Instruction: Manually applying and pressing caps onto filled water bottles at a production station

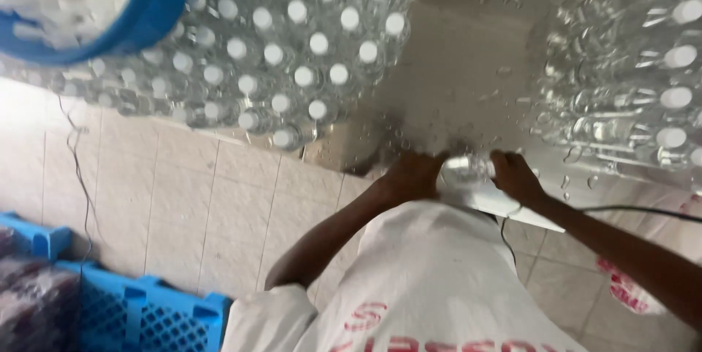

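Both my hands meet at the near edge of a wet steel table (468, 67). Between them is a clear plastic bottle (468, 170), blurred, close against my white shirt. My left hand (411, 176) grips the bottle's left side and my right hand (514, 175) grips its right side. Whether the bottle has a cap on cannot be seen.
Clear bottles with white caps crowd the table in a left cluster (292, 45) and a right cluster (643, 67). A blue tub (146, 16) sits at top left and a blue plastic crate (146, 315) stands on the tiled floor (190, 198). A black cable (629, 209) runs along my right arm.
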